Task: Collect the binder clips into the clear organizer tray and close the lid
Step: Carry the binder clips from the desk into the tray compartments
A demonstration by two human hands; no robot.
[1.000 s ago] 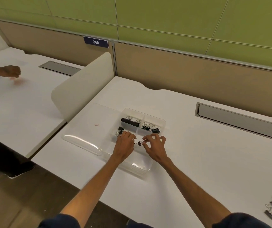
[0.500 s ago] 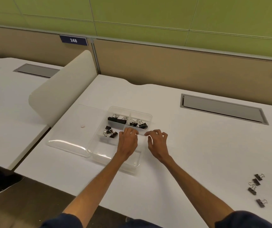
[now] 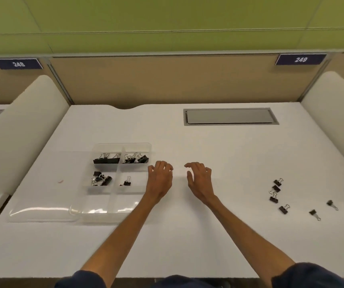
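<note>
The clear organizer tray (image 3: 113,206) lies on the white desk, left of centre, its lid (image 3: 42,210) folded open flat to the left. Black binder clips sit in its compartments: big ones (image 3: 106,160) at back left, a bunch (image 3: 135,159) at back right, a few (image 3: 101,179) at middle left, one small clip (image 3: 127,181) at middle right. Several loose binder clips (image 3: 277,194) lie scattered at the right. My left hand (image 3: 160,179) hovers just right of the tray, fingers apart and empty. My right hand (image 3: 200,179) hangs beside it, also empty.
A grey cable hatch (image 3: 230,117) is set into the desk at the back. White curved dividers stand at the left (image 3: 17,129) and right (image 3: 337,113). A small pink scrap (image 3: 60,181) lies under the open lid.
Both hands have left the tray and moved right; the small clip they held now lies in the middle right compartment. My view has swung right, showing more loose clips.
</note>
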